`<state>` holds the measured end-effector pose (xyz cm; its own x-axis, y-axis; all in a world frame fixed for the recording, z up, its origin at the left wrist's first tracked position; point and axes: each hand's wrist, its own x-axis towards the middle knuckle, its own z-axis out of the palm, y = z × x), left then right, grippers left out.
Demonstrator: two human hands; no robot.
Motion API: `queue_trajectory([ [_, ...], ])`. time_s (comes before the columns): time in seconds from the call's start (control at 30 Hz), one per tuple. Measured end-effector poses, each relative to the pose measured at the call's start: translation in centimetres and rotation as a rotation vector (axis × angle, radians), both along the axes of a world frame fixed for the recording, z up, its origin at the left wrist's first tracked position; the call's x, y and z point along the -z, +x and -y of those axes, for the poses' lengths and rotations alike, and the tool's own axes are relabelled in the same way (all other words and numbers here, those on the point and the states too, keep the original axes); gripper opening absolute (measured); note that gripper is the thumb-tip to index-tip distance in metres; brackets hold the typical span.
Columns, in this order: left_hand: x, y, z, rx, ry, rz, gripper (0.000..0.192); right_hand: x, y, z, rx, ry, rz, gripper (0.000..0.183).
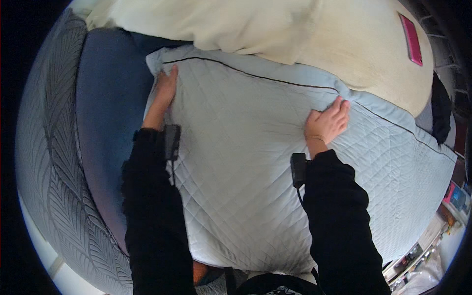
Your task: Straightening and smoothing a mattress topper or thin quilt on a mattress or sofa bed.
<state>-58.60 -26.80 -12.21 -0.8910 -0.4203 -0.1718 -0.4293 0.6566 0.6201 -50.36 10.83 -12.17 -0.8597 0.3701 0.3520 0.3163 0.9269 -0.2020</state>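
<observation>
A pale grey-blue quilted cover point(239, 147) with a dark piping line along its far edge lies spread before me. My left hand point(166, 86) is at its far left corner, with one digit pointing up towards the piping. The other fingers are partly hidden, so whether they pinch the fabric is unclear. Farther right, my right hand point(327, 121) lies palm down on the quilting, fingertips touching the area of the piping and holding nothing. Shallow creases run through the cloth between both hands.
A cream blanket point(258, 25) is bunched beyond the cover, with a pink phone-like object point(411, 40) on it. Dark blue fabric point(107, 121) and a grey leaf-patterned padded edge point(55, 147) lie left. Black devices with cables hang at both wrists. Assorted items stand at lower right.
</observation>
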Motion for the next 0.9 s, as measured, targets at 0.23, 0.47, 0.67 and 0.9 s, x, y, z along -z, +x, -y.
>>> queue_trajectory([
  [0.23, -0.4, -1.8, 2.4, -0.008, 0.232, 0.300, 0.084, -0.2, 0.1, 0.6, -0.010, 0.011, -0.005, 0.057],
  [0.47, 1.4, -3.1, 5.7, -0.069, 0.294, 0.300, 0.065, -0.2, -0.1, 0.8, 0.002, 0.000, -0.001, 0.055],
  [0.67, -0.9, -3.8, -0.1, 0.254, -0.593, 0.375, 0.037, 0.1, -0.1, -0.2, 0.014, 0.021, 0.017, 0.055],
  [0.9, 1.8, -4.7, 5.6, 0.299, -0.312, 0.013, 0.026, 0.2, 0.0, 1.1, -0.014, 0.013, -0.011, 0.055],
])
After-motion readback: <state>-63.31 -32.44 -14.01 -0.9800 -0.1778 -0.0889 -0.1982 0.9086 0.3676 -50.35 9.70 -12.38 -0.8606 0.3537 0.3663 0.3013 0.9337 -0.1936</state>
